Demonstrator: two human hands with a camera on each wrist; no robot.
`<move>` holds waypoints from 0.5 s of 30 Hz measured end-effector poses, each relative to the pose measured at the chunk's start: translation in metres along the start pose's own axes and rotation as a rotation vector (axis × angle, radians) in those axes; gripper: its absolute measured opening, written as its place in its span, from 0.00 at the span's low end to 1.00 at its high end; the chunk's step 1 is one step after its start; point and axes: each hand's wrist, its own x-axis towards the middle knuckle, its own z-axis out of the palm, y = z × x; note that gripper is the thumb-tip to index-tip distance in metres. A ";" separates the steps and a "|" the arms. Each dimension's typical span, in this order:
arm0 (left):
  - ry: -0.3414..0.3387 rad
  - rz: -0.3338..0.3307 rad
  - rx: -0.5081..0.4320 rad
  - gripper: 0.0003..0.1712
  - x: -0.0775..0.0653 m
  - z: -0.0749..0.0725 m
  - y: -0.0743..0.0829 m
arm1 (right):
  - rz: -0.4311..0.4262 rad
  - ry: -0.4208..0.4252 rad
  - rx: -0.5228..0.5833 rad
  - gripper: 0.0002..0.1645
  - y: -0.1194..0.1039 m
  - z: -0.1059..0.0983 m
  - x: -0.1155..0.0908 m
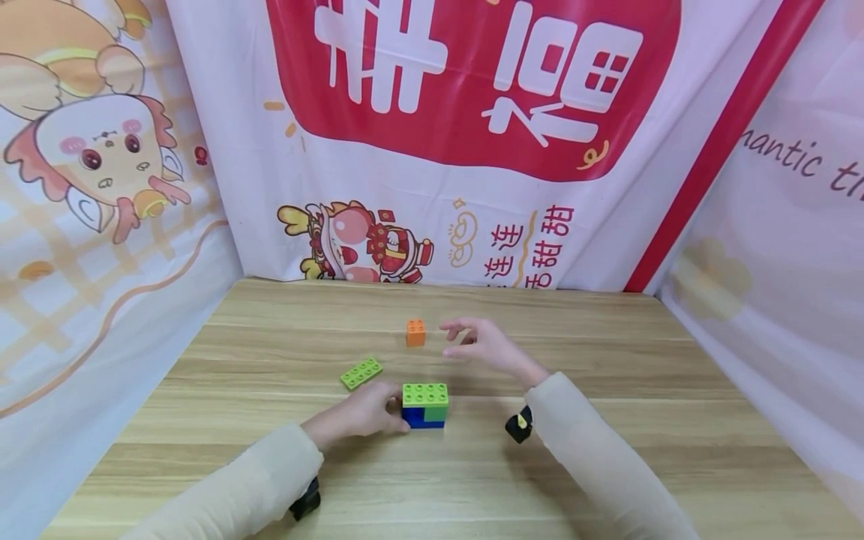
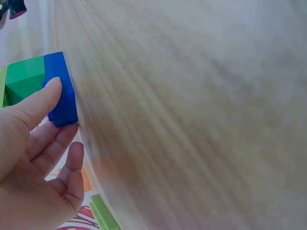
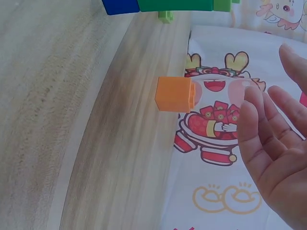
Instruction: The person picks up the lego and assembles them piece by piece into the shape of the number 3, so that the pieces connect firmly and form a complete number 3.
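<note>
left hand (image 1: 367,410) pinches brick stack (image 1: 425,397); right hand (image 1: 487,345) (relaxed) hovers near orange brick (image 1: 415,334).

In the left wrist view, the left hand (image 2: 38,153) hides bits of the blue block (image 2: 67,96) and orange block (image 2: 87,181). The right wrist view cuts off the right hand (image 3: 278,158) — and the block stack (image 3: 175,4).

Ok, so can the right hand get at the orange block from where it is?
Probably yes: the right hand looks empty, and nothing shows between it and the orange block. The left hand and the stacked blocks sit nearer the person, out of the way.
</note>
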 end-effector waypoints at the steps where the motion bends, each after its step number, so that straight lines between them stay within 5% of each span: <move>1: -0.002 -0.002 0.000 0.24 0.000 0.000 -0.001 | 0.000 -0.002 0.008 0.27 0.001 0.000 0.001; 15: 0.005 0.026 -0.002 0.24 0.000 0.000 -0.003 | 0.004 0.051 -0.028 0.26 0.004 -0.006 0.020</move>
